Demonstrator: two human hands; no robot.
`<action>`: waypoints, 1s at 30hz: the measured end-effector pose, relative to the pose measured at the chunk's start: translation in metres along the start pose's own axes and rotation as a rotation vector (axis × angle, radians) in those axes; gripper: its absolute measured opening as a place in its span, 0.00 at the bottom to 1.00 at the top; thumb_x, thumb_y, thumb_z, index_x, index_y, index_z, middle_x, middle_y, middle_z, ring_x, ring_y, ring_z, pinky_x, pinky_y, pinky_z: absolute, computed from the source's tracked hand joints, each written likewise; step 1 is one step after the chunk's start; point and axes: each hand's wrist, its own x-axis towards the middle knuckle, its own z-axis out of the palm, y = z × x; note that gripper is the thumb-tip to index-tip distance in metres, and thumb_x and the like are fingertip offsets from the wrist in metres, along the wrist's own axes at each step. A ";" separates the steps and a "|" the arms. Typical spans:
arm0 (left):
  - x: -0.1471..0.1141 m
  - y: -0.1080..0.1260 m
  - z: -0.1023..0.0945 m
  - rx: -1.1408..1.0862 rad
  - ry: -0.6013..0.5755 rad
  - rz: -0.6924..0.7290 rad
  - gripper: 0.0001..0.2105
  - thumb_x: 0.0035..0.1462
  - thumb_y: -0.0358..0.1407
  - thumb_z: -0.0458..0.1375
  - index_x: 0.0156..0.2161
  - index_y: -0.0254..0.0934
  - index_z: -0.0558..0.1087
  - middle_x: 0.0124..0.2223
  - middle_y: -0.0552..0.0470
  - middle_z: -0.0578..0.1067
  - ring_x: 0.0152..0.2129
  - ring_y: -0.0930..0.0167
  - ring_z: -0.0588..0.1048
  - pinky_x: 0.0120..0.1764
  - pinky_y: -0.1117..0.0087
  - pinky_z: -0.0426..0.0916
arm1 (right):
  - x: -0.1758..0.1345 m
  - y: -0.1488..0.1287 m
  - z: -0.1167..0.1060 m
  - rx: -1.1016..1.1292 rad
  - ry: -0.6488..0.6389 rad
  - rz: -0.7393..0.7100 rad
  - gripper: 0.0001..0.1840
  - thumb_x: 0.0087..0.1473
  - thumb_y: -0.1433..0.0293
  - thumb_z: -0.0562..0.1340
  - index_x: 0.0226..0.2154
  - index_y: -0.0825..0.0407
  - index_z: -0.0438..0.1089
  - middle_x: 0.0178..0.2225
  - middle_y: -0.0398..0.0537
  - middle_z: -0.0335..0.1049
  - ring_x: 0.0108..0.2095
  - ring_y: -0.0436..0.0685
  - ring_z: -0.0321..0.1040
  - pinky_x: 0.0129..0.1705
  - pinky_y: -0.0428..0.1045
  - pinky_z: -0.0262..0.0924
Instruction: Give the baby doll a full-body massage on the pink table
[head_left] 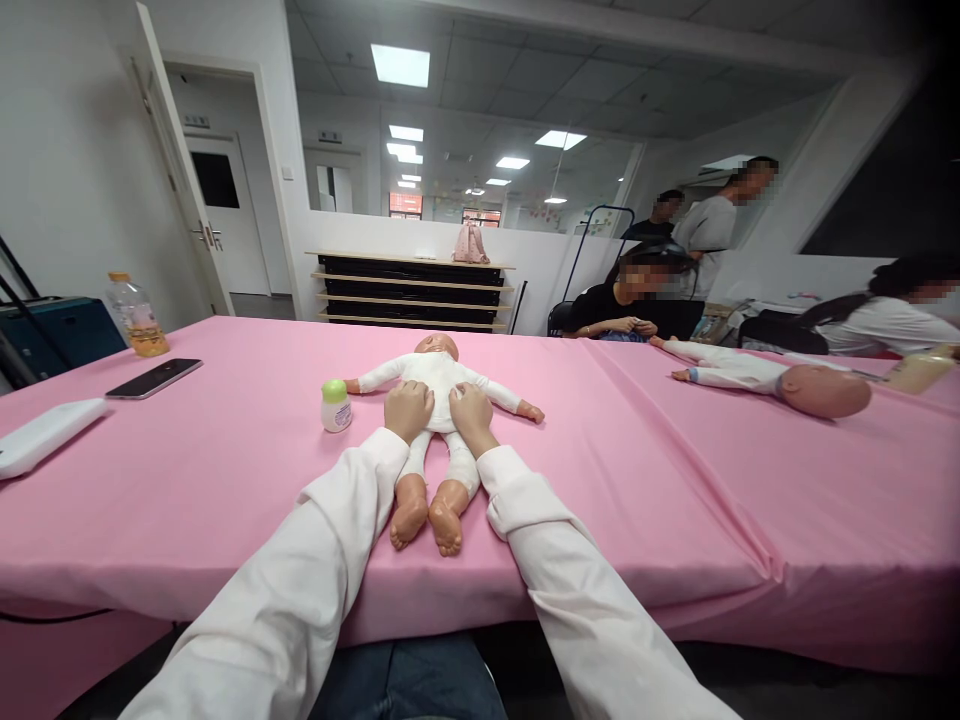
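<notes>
Left hand (409, 411) and right hand (472, 413) curled (arms (315, 540) outstretched).

A white-clad baby doll (442, 375) lies apparently face-up on pink cloth (247, 440), arms spread, feet bare.

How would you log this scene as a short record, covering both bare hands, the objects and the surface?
Main object: white-clothed tan baby doll, lying with arms spread, feet toward the camera
Left hand: on the doll's waist
Right hand: on the waist's opposite side
Left of doll: small white green-lidded jar, upright
Farther left: dark flat phone; orange-capped clear bottle
Far right: second white-clothed doll
Surface: creased pink table cover
</notes>
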 end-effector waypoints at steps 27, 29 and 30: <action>0.051 0.017 -0.025 0.020 -0.070 -0.066 0.19 0.63 0.40 0.43 0.39 0.33 0.74 0.35 0.43 0.76 0.34 0.64 0.75 0.39 0.64 0.66 | 0.039 -0.017 -0.013 -0.103 -0.013 -0.039 0.17 0.54 0.72 0.52 0.42 0.52 0.72 0.43 0.52 0.73 0.46 0.61 0.68 0.49 0.53 0.57; 0.071 0.017 -0.019 -0.040 -0.011 -0.005 0.15 0.62 0.36 0.44 0.43 0.33 0.72 0.40 0.44 0.76 0.39 0.65 0.74 0.42 0.65 0.66 | 0.055 -0.018 -0.005 -0.071 -0.037 -0.143 0.16 0.54 0.72 0.53 0.43 0.54 0.71 0.45 0.53 0.72 0.46 0.61 0.67 0.49 0.52 0.57; 0.078 0.015 -0.013 -0.073 -0.004 0.064 0.14 0.61 0.33 0.45 0.43 0.33 0.72 0.43 0.44 0.75 0.42 0.65 0.73 0.45 0.66 0.65 | 0.061 -0.017 0.000 -0.057 -0.064 -0.190 0.16 0.55 0.70 0.53 0.43 0.55 0.71 0.45 0.54 0.72 0.46 0.61 0.67 0.49 0.52 0.57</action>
